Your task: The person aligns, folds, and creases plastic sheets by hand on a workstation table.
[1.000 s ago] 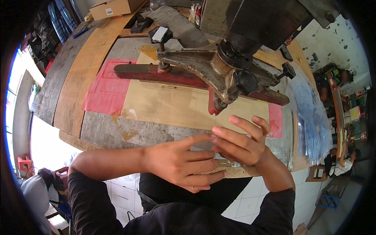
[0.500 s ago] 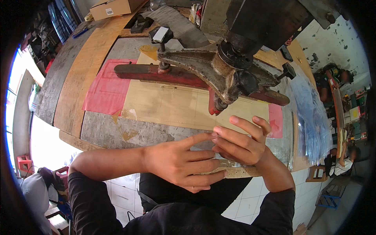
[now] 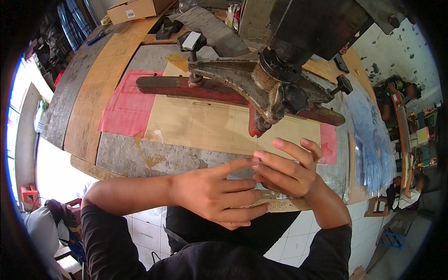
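Note:
Just in front of my body, at the near edge of the bench, my left hand point(image 3: 219, 193) is stretched out to the right with its fingers spread. Its index fingertip meets the fingers of my right hand point(image 3: 291, 170), whose own fingers are apart and slightly bent. No object shows in either hand, though the spot where the fingertips meet is partly hidden. Beyond them is a press machine point(image 3: 266, 79) with a red bar point(image 3: 219, 93). Under that bar lies a cream-coloured sheet point(image 3: 196, 126), with pink sheet material point(image 3: 130, 100) at its left end.
Clear plastic sheets point(image 3: 373, 144) are piled on the bench's right side. A cardboard box point(image 3: 135, 10) stands at the far left, with a blue pen point(image 3: 95, 39) nearer. The press head point(image 3: 317, 28) overhangs the back. Other people point(image 3: 410, 191) are at the far right.

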A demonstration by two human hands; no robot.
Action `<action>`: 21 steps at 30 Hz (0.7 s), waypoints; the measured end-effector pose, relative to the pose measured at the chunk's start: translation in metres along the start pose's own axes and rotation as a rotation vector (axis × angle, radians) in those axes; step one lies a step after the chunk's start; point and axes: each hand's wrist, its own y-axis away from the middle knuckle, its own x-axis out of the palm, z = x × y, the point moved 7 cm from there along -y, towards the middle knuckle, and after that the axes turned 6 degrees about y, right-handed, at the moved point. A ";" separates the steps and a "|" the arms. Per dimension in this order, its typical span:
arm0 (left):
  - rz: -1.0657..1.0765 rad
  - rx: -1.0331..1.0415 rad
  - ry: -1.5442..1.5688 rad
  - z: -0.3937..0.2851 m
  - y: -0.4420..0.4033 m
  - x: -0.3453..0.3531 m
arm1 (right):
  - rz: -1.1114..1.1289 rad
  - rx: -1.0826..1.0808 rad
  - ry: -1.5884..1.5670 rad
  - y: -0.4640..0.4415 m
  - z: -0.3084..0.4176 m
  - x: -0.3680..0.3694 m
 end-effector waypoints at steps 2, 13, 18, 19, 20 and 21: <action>-0.070 0.003 0.017 0.000 0.000 -0.001 | 0.000 0.001 -0.002 0.000 0.000 0.000; -0.011 0.003 -0.013 -0.001 0.001 -0.001 | -0.006 0.005 -0.017 0.000 0.000 0.001; -0.069 -0.005 0.006 -0.001 0.000 -0.001 | -0.006 0.004 -0.006 0.000 0.000 -0.001; -0.069 -0.004 0.005 -0.001 0.001 -0.001 | -0.006 0.004 -0.006 0.000 0.000 0.000; -0.069 -0.004 0.003 -0.001 0.001 -0.001 | -0.011 0.008 -0.001 -0.001 0.000 0.000; -0.069 -0.004 0.003 -0.001 0.000 -0.002 | -0.016 0.012 0.004 -0.001 0.000 0.001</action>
